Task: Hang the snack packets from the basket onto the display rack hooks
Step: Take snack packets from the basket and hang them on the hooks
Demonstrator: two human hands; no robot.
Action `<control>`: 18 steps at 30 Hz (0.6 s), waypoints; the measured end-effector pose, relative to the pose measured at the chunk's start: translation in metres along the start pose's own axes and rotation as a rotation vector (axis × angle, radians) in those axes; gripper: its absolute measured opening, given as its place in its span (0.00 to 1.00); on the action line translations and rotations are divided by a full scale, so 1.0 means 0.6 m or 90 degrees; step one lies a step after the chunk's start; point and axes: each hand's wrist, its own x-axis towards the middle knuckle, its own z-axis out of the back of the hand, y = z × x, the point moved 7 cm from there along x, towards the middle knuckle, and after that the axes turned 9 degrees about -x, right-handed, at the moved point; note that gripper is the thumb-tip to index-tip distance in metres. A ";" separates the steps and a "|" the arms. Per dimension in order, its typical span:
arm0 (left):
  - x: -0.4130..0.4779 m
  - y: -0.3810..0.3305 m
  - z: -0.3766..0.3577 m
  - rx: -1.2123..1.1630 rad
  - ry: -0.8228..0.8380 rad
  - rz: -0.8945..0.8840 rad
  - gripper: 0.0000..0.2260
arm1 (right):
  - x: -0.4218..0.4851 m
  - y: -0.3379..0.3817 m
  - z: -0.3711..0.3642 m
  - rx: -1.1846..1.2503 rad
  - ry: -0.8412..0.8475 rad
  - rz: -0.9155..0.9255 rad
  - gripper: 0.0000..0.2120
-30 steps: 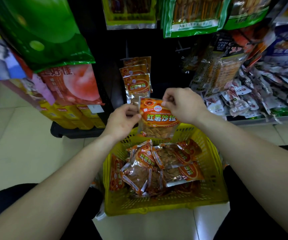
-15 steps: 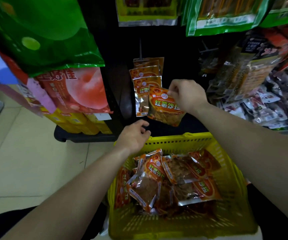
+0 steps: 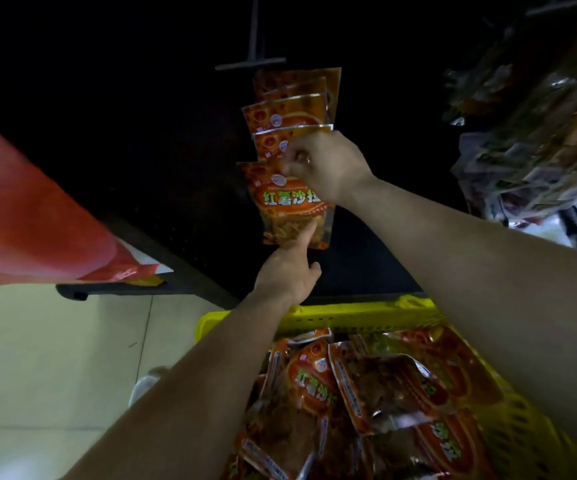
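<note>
Against the rack [image 3: 141, 116], my right hand [image 3: 325, 164] pinches the packet [image 3: 287, 202] at its top, apparently to seat it on the hook [image 3: 253, 43]; my left hand [image 3: 287, 271] steadies its bottom with one straight finger, above the basket [image 3: 349, 315].

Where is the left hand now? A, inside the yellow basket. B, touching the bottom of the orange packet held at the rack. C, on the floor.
B: the left hand touches, with one straight finger, the bottom of the orange foil snack packet, whose top the right hand pinches.
</note>
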 end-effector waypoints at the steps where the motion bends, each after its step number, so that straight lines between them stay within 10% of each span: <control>1: 0.010 0.003 -0.001 -0.003 -0.016 0.000 0.34 | 0.009 -0.001 -0.001 0.001 -0.013 -0.001 0.03; 18: 0.124 -0.017 0.040 0.015 -0.068 0.032 0.34 | -0.038 -0.190 -0.004 0.002 -0.060 -0.198 0.29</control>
